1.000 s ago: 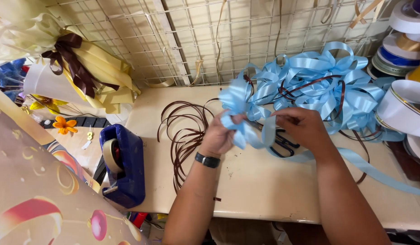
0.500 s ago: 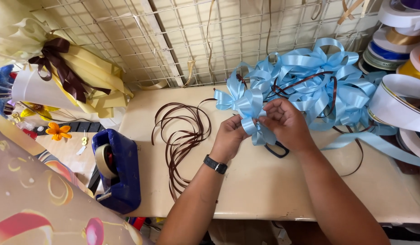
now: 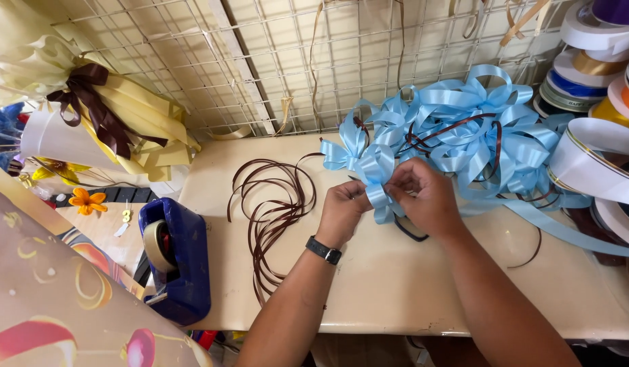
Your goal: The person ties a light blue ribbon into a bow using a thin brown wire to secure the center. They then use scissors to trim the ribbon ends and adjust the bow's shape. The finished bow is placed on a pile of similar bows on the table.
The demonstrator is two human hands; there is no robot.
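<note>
Over the middle of a cream table, my left hand and my right hand both pinch a light blue ribbon bow. The bow's loops stick up above my fingers. A dark watch sits on my left wrist. Thin brown ribbon strands lie coiled on the table just left of my left hand. Behind my right hand is a pile of finished light blue bows with brown ribbon threaded through it.
A blue tape dispenser stands at the table's left edge. Spools of ribbon are stacked at the right. A wire grid wall backs the table. A cream wrapped bouquet with a brown bow lies at the far left.
My hands and the bow have stayed at the table's middle; my fingers have shifted on the bow's centre, and the camera view has tilted slightly.
</note>
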